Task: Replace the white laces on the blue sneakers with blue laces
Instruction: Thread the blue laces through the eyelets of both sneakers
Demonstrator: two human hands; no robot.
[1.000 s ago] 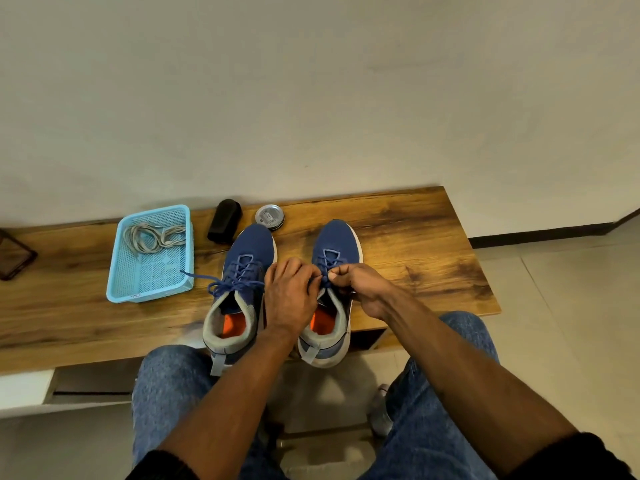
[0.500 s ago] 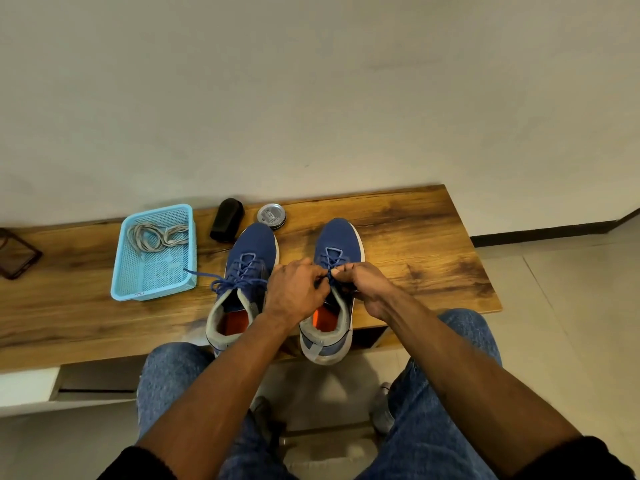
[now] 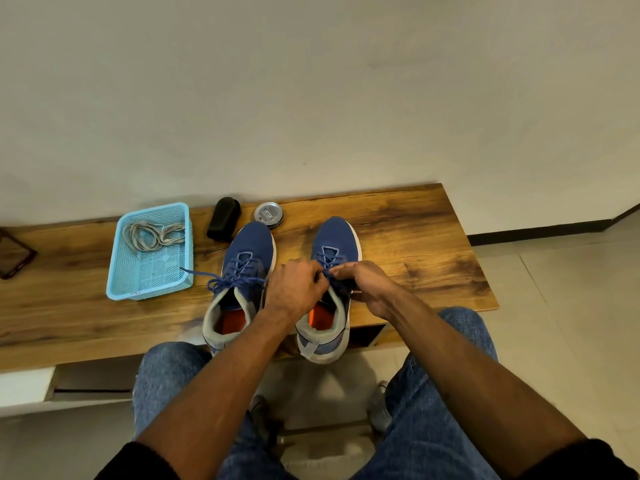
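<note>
Two blue sneakers stand side by side on the wooden bench (image 3: 415,237), toes toward the wall. The left sneaker (image 3: 247,251) carries a tied blue lace (image 3: 235,280) with one end trailing toward the basket. Over the tongue of the right sneaker (image 3: 337,237), my left hand (image 3: 294,289) and my right hand (image 3: 370,284) meet, each pinching part of that shoe's blue lace (image 3: 329,261). The knot area is hidden by my fingers. The white laces (image 3: 152,235) lie bunched in a light blue basket (image 3: 152,282).
A black oblong object (image 3: 223,218) and a round metal tin (image 3: 269,214) sit behind the left sneaker near the wall. A dark flat object (image 3: 15,252) lies at the bench's far left. My jeans-clad knees (image 3: 460,341) are just below the bench's front edge.
My hands have drawn closer together over the right sneaker's tongue, working the blue lace. The sneakers and the basket have stayed where they were.
</note>
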